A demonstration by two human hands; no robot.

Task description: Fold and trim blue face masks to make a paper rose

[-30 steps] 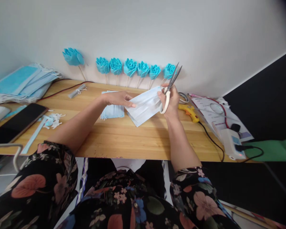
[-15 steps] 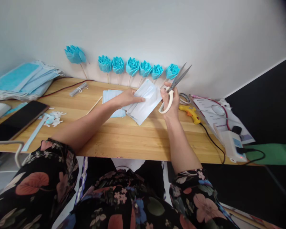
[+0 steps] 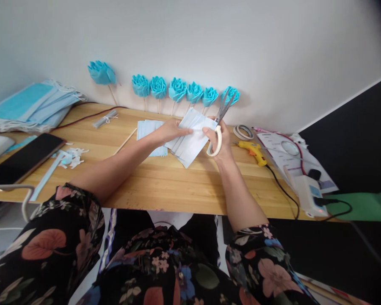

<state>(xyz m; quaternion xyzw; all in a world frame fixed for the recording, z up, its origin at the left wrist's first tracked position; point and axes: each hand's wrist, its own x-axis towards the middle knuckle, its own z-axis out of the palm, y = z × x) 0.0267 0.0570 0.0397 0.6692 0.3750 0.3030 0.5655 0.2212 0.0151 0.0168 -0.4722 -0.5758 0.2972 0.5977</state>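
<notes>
Pale pleated mask sheets (image 3: 192,142) are pinched in my left hand (image 3: 174,130), its thumb on top of them. My right hand (image 3: 221,142) has a pair of scissors (image 3: 216,143) with white handles hooked on it, blades pointing up and away. The right thumb also presses on the sheets' right edge. Below my left wrist, a stack of light blue pieces (image 3: 150,126) lies on the wooden table (image 3: 165,186). The fingers under the sheets are hidden.
Several blue fabric flowers (image 3: 178,90) on sticks lean along the wall. At left lie a pile of face masks (image 3: 34,106) and a phone (image 3: 25,157). A tape roll (image 3: 243,132), a yellow glue gun (image 3: 253,151) and a power strip (image 3: 307,197) are at right.
My right hand has moved left with the scissors, and its thumb now touches the sheets. My left hand has stayed almost in place, holding them.
</notes>
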